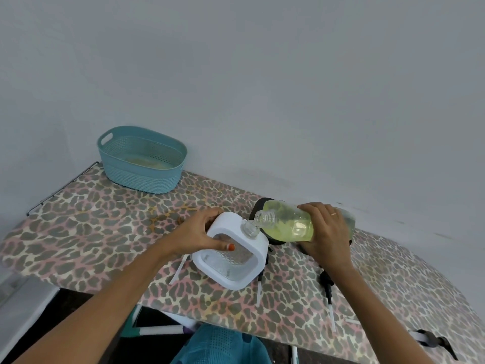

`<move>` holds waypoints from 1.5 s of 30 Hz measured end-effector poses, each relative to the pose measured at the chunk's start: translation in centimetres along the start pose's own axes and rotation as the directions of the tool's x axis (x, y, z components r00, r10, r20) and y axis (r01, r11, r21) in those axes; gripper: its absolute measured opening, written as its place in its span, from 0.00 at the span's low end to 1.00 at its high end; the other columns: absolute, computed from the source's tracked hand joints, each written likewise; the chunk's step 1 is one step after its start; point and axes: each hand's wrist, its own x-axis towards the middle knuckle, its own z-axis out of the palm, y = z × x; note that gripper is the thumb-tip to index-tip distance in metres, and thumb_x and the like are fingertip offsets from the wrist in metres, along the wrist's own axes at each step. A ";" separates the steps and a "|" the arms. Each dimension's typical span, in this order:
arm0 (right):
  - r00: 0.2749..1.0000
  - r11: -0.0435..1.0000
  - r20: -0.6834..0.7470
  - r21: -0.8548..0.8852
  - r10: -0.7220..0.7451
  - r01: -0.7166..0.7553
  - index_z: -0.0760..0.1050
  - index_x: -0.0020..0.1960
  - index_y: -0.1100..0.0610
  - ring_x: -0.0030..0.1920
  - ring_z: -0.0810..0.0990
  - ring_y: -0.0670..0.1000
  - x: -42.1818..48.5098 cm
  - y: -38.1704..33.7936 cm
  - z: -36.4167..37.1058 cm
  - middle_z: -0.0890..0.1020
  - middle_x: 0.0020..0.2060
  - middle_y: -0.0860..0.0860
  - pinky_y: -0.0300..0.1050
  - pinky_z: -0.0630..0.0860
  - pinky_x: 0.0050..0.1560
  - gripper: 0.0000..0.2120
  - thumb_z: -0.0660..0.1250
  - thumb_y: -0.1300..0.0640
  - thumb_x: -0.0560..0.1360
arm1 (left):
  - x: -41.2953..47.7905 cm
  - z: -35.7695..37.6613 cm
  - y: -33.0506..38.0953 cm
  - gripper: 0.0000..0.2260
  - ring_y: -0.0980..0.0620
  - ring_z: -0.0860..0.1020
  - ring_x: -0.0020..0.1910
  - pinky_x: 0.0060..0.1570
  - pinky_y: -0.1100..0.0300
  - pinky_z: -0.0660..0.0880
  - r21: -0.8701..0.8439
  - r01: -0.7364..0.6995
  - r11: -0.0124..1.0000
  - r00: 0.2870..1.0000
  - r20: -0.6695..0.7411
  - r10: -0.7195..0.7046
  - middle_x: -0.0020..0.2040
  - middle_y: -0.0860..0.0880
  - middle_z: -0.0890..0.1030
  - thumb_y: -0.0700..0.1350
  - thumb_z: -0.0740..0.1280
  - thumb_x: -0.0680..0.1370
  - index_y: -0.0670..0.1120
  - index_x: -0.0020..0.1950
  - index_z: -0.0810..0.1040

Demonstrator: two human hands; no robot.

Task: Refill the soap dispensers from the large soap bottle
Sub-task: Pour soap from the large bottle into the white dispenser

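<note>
The large soap bottle is held nearly on its side above the leopard-print ironing board, gripped round its body by the right hand with the fingers curled over it. Its uncapped mouth is brought down to the clear neck of the white dispenser; whether the two rims touch cannot be told. The dispenser is tilted toward the bottle and clasped by the left hand, thumb across the front of its frame and fingers wrapped behind. For the pour to be done well, the mouth is best lined up squarely over the narrow neck, the tilt raised slowly so that the thick soap comes as a thin stream, and the dispenser braced so that it is not pushed aside; the level should be watched through the clear window and the bottle righted before the neck is reached. Yellow-green soap is seen lying along the lower side of the bottle, reaching toward its shoulder. Little can be made out inside the white dispenser, and no stream can be confirmed. A black dispenser stands just behind the bottle, its contents hidden. A black pump with its tube lies on the board near the right forearm. In the teal basket, well apart at the far corner, something pale lies at the bottom, too unclear to name
</note>
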 end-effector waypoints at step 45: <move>1.000 0.999 -0.003 -0.034 -0.031 0.031 0.68 0.52 0.57 0.45 0.70 0.51 0.6 0.7 -0.6 0.82 0.41 0.56 0.43 0.64 0.45 0.36 0.82 0.63 0.48 | -0.3 0.2 -0.5 0.27 0.60 0.80 0.42 0.40 0.67 0.74 -0.043 0.017 0.999 1.000 -0.016 -0.018 0.41 0.60 0.81 0.63 0.77 0.54 0.55 0.48 0.76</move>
